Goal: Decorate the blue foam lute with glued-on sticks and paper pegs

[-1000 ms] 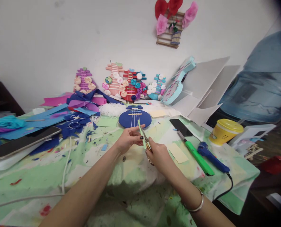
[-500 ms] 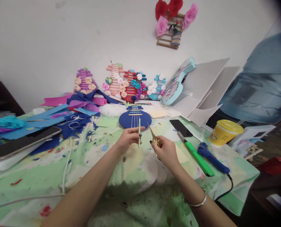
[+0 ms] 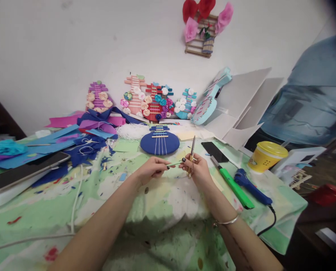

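Near the middle of the table, my left hand (image 3: 154,169) pinches a thin light green strip (image 3: 173,164), which lies nearly level between my two hands. My right hand (image 3: 197,169) is closed around gold-handled scissors (image 3: 192,149), their blades pointing up and away. Its fingertips are at the strip's right end; whether they grip it I cannot tell. Just beyond my hands lies a small blue guitar shape (image 3: 160,143) with white strings and blue pegs.
Colourful paper guitars with flowers (image 3: 154,103) lean at the wall. At right are a black phone (image 3: 214,151), a green cutter (image 3: 235,188), a blue glue gun (image 3: 252,187) and a yellow tub (image 3: 266,156). Blue scraps (image 3: 86,150) and another phone (image 3: 26,171) lie left.
The green strip has turned from upright to nearly level. My right hand has moved up to its end, and the scissors now point more upright. The view has shifted slightly.
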